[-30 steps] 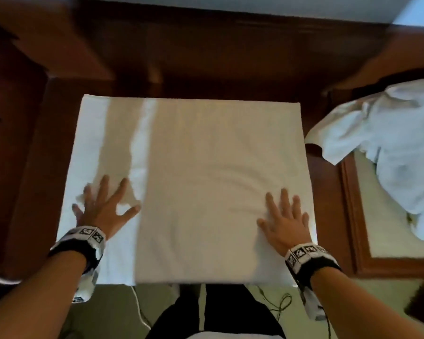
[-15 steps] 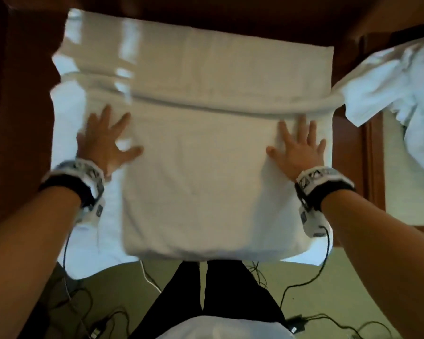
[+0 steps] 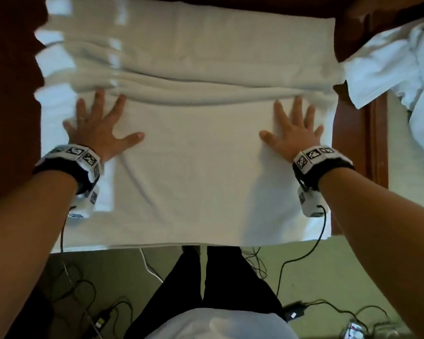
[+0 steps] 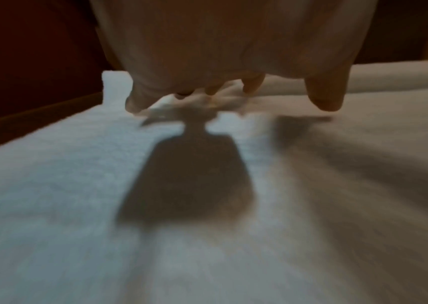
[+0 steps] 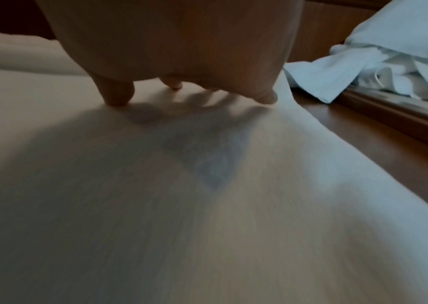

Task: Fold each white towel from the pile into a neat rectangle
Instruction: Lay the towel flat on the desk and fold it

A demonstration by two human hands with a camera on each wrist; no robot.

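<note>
From the head view I see my left hand (image 3: 96, 129) and right hand (image 3: 290, 133) pressed flat, fingers spread, on the white towel (image 3: 194, 167) covering the wooden surface (image 3: 8, 94), ridges bunched ahead; the pile (image 3: 402, 77) lies right. Each wrist view shows straight fingertips (image 4: 324, 98) touching the cloth.

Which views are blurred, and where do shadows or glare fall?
Head view: bright blown-out streaks smear the white terry towel's far left edge. Left wrist view: motion-blurred foreground, the left hand casts a hard dark shadow on the towel. Right wrist view: streaked blur, softer shadow under the right hand.
</note>
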